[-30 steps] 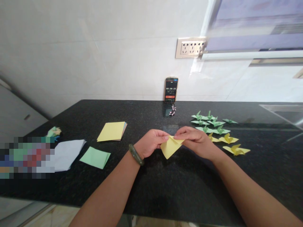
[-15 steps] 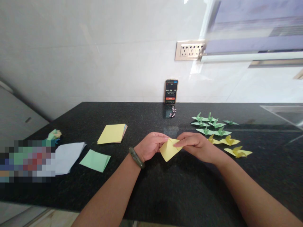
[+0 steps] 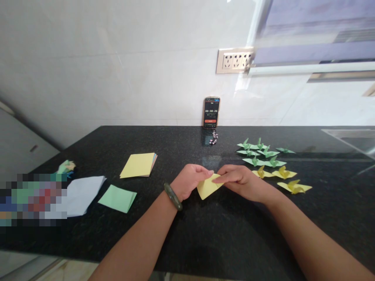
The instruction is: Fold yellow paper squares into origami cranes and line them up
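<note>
Both hands hold a folded yellow paper (image 3: 207, 187) just above the black countertop (image 3: 228, 234). My left hand (image 3: 190, 182), with a dark bracelet (image 3: 173, 197) on its wrist, pinches the paper's left side. My right hand (image 3: 241, 180) pinches its upper right edge with closed fingers. The paper is a small pointed shape, its tip toward me.
Green paper cranes (image 3: 260, 154) and yellow paper cranes (image 3: 283, 178) lie to the right. A stack of coloured sheets (image 3: 138, 164), a green folded sheet (image 3: 117, 198) and a white sheet (image 3: 83, 189) lie left. A phone (image 3: 211, 112) leans on the wall, beads (image 3: 214, 138) before it.
The hands have drawn closer together and the yellow paper looks flatter and narrower. The phone's timer has advanced by a second.
</note>
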The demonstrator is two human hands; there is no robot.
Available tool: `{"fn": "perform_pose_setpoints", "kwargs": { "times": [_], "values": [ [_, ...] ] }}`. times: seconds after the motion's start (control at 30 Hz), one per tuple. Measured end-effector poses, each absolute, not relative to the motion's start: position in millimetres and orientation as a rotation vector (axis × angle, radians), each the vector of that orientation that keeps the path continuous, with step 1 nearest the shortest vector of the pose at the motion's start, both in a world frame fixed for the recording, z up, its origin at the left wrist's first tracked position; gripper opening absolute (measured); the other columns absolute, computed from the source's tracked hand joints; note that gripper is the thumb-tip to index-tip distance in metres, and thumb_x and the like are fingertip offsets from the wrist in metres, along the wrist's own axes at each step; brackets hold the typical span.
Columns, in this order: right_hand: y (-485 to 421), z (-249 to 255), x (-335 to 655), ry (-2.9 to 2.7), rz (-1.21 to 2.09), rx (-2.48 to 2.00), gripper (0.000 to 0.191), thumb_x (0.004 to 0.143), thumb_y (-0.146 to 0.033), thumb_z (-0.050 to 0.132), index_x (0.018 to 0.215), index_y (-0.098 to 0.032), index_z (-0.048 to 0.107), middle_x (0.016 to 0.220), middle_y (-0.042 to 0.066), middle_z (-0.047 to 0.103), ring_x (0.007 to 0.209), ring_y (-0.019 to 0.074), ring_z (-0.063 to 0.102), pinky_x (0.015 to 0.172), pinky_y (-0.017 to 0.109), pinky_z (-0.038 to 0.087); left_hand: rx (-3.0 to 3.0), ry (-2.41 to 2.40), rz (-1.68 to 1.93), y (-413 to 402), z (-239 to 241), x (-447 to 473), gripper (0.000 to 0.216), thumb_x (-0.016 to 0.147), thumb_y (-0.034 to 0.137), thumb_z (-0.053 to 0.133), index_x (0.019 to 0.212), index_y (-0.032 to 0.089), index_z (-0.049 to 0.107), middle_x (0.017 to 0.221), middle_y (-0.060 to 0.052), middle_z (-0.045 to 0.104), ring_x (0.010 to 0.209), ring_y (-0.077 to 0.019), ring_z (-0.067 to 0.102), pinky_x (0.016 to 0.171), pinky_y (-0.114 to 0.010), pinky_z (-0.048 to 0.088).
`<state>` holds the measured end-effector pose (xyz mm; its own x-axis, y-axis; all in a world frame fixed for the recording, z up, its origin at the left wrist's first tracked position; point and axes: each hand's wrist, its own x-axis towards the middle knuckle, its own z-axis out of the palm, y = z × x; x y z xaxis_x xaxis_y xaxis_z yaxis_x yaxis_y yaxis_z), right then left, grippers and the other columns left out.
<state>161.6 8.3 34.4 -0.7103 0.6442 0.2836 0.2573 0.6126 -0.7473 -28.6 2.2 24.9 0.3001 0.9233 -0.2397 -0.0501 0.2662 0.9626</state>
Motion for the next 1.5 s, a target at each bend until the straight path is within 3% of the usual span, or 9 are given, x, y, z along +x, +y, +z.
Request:
{"fn": "perform_pose_setpoints", "kwargs": {
  "times": [0.2,0.37,0.5,1.5],
  "values": [
    [6.4,35.8,160.0,-2.063,1.130,-0.806,0.025,0.076,-0.021,0.057,0.099,-0.021,0.066,0.099,0.006,0.061,0.087,0.0169,0.058,0.075,0.029,0.047,1.124,1.115,0.881,2.0,25.9,-27.8,0.024,0.063,0.034,0.069,0.063,0.011,0.063,0.058,-0.002,0.059,0.049,-0.0085,0.047,0.048,-0.022,0.033],
    [7.9,27.3,153.2,-1.706,1.445,-1.170,0.029,0.078,-0.043,0.056,0.081,-0.015,0.062,0.067,0.002,0.059,0.058,0.0101,0.054,0.049,0.020,0.045,1.189,1.142,0.869,0.6,28.3,-27.9,0.023,0.066,0.033,0.067,0.063,0.011,0.062,0.058,-0.002,0.059,0.049,-0.0091,0.048,0.049,-0.023,0.034],
    [7.6,22.8,148.6,-1.698,1.617,-1.234,0.030,0.072,-0.042,0.063,0.069,-0.012,0.062,0.062,0.002,0.060,0.049,0.0060,0.049,0.044,0.017,0.041,1.266,1.186,0.847,0.4,29.3,-27.4,0.022,0.068,0.032,0.064,0.064,0.011,0.062,0.057,-0.001,0.058,0.048,-0.0083,0.046,0.048,-0.022,0.034],
    [7.8,19.3,148.9,-1.575,1.619,-1.330,0.031,0.056,-0.037,0.076,0.060,-0.013,0.058,0.053,-0.001,0.059,0.045,0.0047,0.048,0.042,0.016,0.039,1.261,1.216,0.847,-0.9,26.9,-22.8,0.021,0.069,0.030,0.062,0.064,0.010,0.062,0.055,0.000,0.055,0.048,-0.0079,0.044,0.047,-0.022,0.032]
  ]
}}
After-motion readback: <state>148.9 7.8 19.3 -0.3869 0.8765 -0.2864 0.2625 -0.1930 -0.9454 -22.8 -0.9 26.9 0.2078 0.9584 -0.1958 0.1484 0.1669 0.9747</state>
